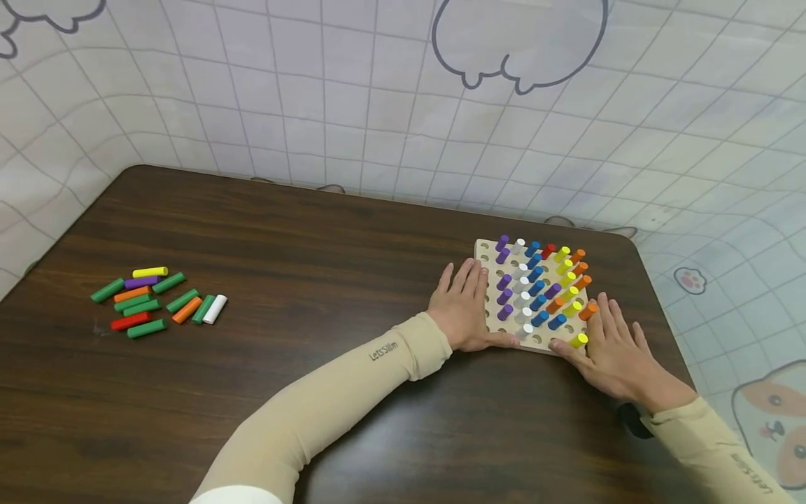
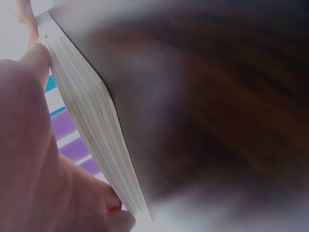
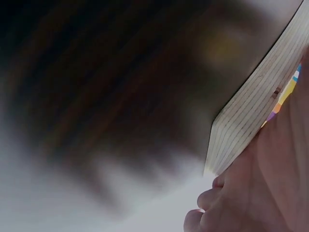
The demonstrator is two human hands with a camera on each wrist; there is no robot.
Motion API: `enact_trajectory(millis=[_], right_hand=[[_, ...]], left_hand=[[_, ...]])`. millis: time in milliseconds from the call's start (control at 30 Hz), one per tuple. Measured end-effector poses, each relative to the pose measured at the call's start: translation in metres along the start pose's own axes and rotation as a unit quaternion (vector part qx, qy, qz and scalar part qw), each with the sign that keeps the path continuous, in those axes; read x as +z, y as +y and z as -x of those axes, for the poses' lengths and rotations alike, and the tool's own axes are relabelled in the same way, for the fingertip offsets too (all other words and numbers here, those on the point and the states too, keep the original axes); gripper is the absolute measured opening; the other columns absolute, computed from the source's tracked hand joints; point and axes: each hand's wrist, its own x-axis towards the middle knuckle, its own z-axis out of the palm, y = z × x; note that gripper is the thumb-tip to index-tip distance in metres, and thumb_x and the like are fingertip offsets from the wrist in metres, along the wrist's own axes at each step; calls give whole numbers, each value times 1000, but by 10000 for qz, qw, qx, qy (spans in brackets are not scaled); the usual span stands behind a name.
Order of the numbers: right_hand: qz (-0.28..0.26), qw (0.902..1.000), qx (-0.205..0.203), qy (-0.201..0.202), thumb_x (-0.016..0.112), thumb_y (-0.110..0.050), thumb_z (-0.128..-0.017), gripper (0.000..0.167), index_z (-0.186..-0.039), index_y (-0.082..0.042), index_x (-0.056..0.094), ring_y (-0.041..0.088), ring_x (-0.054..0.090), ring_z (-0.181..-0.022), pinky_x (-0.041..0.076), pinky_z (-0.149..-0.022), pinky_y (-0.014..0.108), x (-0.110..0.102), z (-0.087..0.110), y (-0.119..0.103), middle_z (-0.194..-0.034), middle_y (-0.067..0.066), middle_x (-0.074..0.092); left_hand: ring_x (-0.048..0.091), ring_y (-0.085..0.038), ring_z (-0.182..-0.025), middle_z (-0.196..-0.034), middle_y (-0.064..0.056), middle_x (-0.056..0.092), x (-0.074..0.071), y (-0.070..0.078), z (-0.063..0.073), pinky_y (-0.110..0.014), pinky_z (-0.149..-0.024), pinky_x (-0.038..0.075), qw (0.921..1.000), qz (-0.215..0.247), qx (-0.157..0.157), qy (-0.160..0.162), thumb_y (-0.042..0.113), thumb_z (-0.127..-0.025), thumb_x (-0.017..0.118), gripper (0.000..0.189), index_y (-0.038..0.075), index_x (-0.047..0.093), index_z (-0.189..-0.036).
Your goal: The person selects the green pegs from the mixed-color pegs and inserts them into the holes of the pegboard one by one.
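A pale wooden pegboard [image 1: 494,323] lies near the table's back right corner. Upright pegs stand in it: purple pegs [image 1: 504,297], white, blue pegs [image 1: 539,318], yellow pegs [image 1: 570,294], orange and one red peg [image 1: 548,250]. Some holes hold no peg. My left hand [image 1: 460,308] rests along the board's left side, fingers extended, thumb at the front edge. Against the right side lies my right hand [image 1: 613,353], its fingers also straight and its thumb near the front right corner, beside a yellow peg. Both wrist views show the layered board edge [image 2: 91,101] close beside the palm.
Loose pegs lie in a group at the table's left: several green pegs [image 1: 147,329], orange, a red peg [image 1: 131,321], a purple, a yellow peg [image 1: 150,272] and a white peg [image 1: 215,309]. A patterned curtain [image 1: 352,105] hangs behind the dark table [image 1: 302,266].
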Motion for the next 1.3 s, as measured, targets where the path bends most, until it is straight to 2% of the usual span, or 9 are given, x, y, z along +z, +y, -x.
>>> enact_trajectory(millis=[200,500,600,833,1133,1300], right_hand=[[-52,9999,-90,51,39,-76,-98,119,-158,16,-7,59,-9,-155,1,-117,83,5,0,-5,-167,38,-14],[-77,9997,-234,20,41,-76,-98,120,-157,17,-4,59,-6,-155,4,-118,82,7,-2,-20,-167,38,-11],[-42,9996,-293,18,41,-76,-98,120,-158,17,-3,59,-5,-156,5,-118,82,6,-3,-27,-167,38,-10],[15,9993,-362,-38,41,-79,-96,121,-158,17,-1,56,-3,-158,6,-120,80,9,-3,-45,-169,35,-8],[94,9991,-401,81,39,-82,-95,123,-159,15,2,52,-1,-160,9,-123,77,18,0,-67,-171,32,-7],[49,9985,-530,142,40,-83,-94,123,-160,14,4,51,-1,-160,10,-125,75,23,4,-84,-172,30,-5]], left_hand=[[-1,-21,-166,-177,-7,0,1,-8,-1,-42,-136,5,9998,125,-1,-180,89,-87,44,120,8,5,-167],[3,-22,-166,-177,-9,4,4,-24,6,-38,-136,10,9999,-32,135,-89,87,-88,45,118,7,8,-167],[4,-24,-166,-177,-11,5,4,-31,11,-38,-136,11,9998,-45,175,-29,87,-88,44,118,6,8,-166],[3,-27,-166,-176,-13,4,10,-48,25,-40,-136,12,9992,296,245,-68,84,-90,47,118,3,8,-166],[3,-28,-166,-176,-14,3,16,-68,39,-44,-135,13,9988,324,359,-71,84,-90,48,118,3,9,-166],[4,-29,-166,-176,-15,5,18,-82,52,-46,-135,14,9990,290,311,-138,83,-90,49,118,2,10,-165]])
